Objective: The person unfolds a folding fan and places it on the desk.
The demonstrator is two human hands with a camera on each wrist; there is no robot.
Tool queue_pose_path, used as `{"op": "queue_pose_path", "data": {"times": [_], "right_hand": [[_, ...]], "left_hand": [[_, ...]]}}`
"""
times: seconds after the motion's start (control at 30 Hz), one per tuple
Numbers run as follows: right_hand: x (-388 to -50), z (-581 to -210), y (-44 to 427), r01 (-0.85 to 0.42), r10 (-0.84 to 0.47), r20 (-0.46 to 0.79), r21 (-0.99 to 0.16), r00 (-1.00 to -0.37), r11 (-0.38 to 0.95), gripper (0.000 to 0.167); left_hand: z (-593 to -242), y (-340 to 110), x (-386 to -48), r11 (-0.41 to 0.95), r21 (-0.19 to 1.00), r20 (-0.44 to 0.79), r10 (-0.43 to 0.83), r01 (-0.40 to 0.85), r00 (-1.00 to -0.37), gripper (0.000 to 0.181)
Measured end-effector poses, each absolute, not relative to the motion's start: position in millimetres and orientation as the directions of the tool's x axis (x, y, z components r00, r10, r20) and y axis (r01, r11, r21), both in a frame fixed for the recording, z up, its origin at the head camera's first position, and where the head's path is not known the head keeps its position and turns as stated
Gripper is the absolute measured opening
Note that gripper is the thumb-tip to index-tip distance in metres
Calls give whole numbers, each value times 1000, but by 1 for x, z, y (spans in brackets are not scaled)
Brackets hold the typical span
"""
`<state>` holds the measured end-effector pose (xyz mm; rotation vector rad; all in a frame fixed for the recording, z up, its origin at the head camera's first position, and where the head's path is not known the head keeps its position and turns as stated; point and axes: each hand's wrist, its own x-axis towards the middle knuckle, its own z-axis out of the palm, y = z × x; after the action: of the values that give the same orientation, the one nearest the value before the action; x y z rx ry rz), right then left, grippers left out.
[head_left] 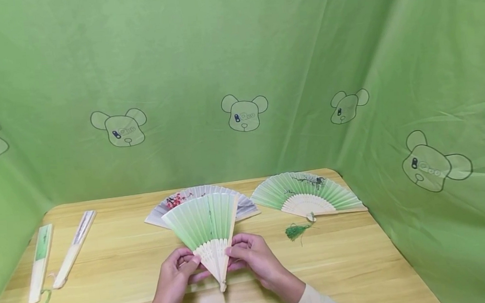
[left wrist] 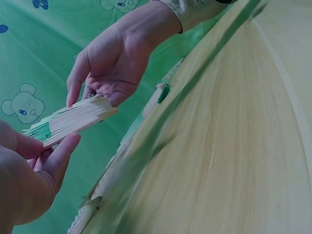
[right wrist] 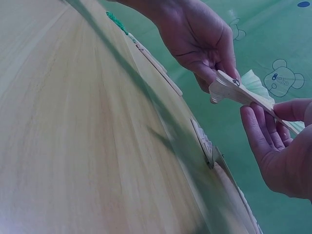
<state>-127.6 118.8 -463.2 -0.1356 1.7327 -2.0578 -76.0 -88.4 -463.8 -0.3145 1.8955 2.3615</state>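
A green folding fan point(head_left: 207, 222), partly spread, is held up over the table between both hands. My left hand point(head_left: 171, 275) pinches its left edge at the pale wooden ribs, thumb in front. At the right edge my right hand point(head_left: 256, 258) grips the outer rib, thumb on the near face. The pivot end points down toward me. In the left wrist view the fan's ribs point(left wrist: 80, 119) lie between the two hands, and in the right wrist view the fan point(right wrist: 239, 90) appears edge-on. Behind it, partly covered, lies a spread grey fan point(head_left: 157, 214) with red blossoms.
On the wooden table point(head_left: 323, 279), a spread green fan point(head_left: 307, 194) with a green tassel point(head_left: 297, 232) lies at the back right. At the left lie two folded fans, one green point(head_left: 41, 263) with a tassel, one greyish point(head_left: 75, 248). Green cloth walls point(head_left: 182, 55) enclose the table.
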Motion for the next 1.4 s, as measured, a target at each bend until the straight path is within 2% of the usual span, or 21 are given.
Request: {"op": "queue_pose_path", "data": {"times": [0.33, 1.4], "right_hand": [[-126, -461, 121, 259, -366, -201, -959, -909, -115, 33], [-126, -460, 123, 278, -351, -202, -944, -914, -179, 29]], "left_hand": [[-461, -89, -75, -225, 953, -219, -51, -202, -974, 25], [-463, -89, -73, -288, 939, -215, -64, -189, -974, 25]]}}
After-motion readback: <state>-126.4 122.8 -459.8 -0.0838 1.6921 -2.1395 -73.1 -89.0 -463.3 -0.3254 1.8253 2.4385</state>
